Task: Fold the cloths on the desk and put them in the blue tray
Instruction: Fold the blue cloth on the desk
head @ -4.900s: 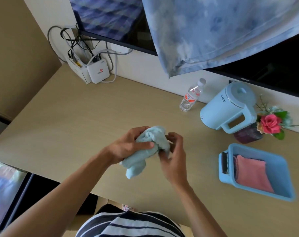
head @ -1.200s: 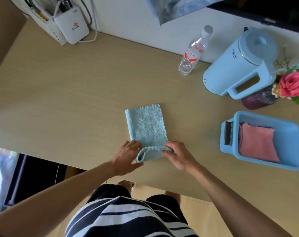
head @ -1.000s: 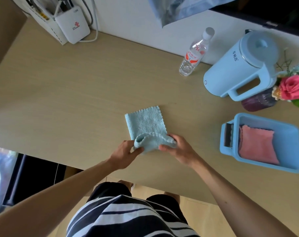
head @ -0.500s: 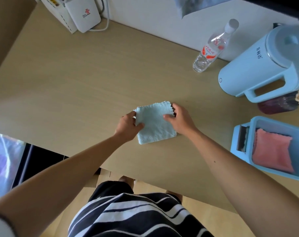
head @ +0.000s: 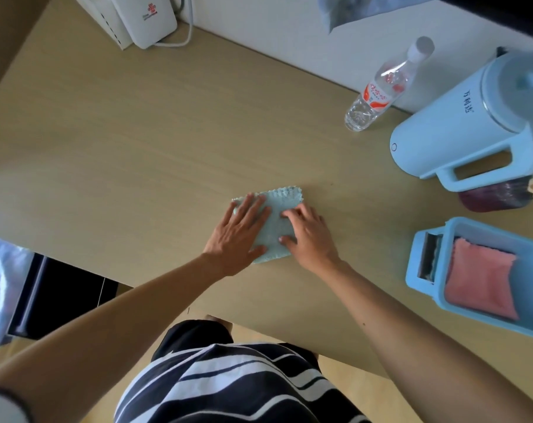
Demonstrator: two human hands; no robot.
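Spreading across the frame, one tabletop [head: 137,141] carries one blue tray [head: 423,239] at right, holding one pink cloth [head: 478,282]. Centre frame, one light-blue cloth [head: 277,227], a long strip a second ago, now lies folded square, ready for the tray; left hand [head: 237,233] and right hand [head: 308,236] press it, fingers [head: 253,206] flat, apart.

Two cloths, one light blue [head: 278,222] and one pink [head: 480,280]; one blue tray [head: 417,257]; one water bottle [head: 381,90]; one blue kettle [head: 460,129]; two hands, left [head: 239,233] and right [head: 309,236].
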